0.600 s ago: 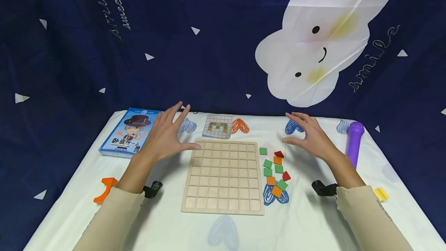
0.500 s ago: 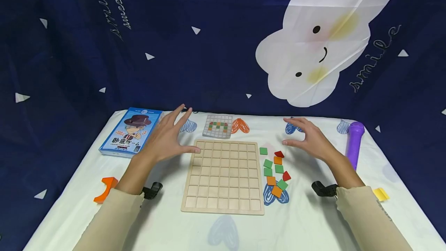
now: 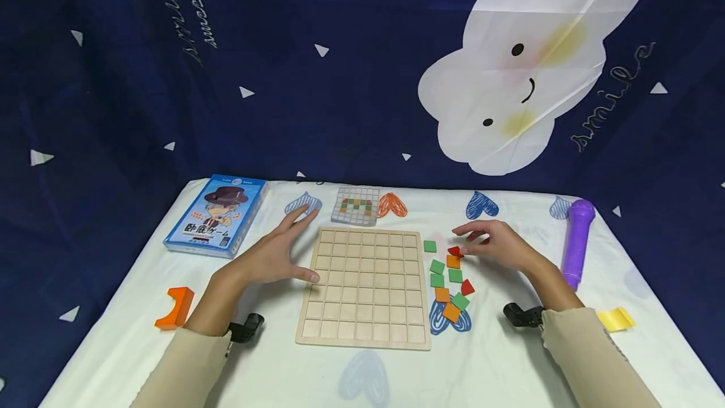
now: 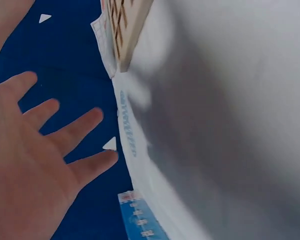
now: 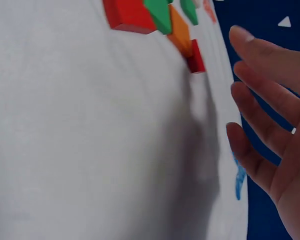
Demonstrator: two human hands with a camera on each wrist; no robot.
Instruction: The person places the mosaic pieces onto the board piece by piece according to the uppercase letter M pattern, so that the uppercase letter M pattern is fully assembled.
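A: Where was the red piece?

B: The farther red piece (image 3: 454, 251) lay on the surface (image 3: 481, 370), right of the grid board (image 3: 362, 282) and just beside an orange tile (image 3: 454, 262); contact between the two was unclear.

A: Expected handling?

B: Judged light, stiff and hard to break, its faces perhaps slippery. Your best hold was probably thumb against fingertip across its side edges, clear of the orange tile.

A: And your grips?

B: Your right grip (image 3: 498, 245) hovered near the piece, fingers loosely bent, thumb parted from them, holding nothing. Your left grip (image 3: 269, 260) was spread wide at the board's left edge, also holding nothing; you couldn't tell whether its thumb touched.
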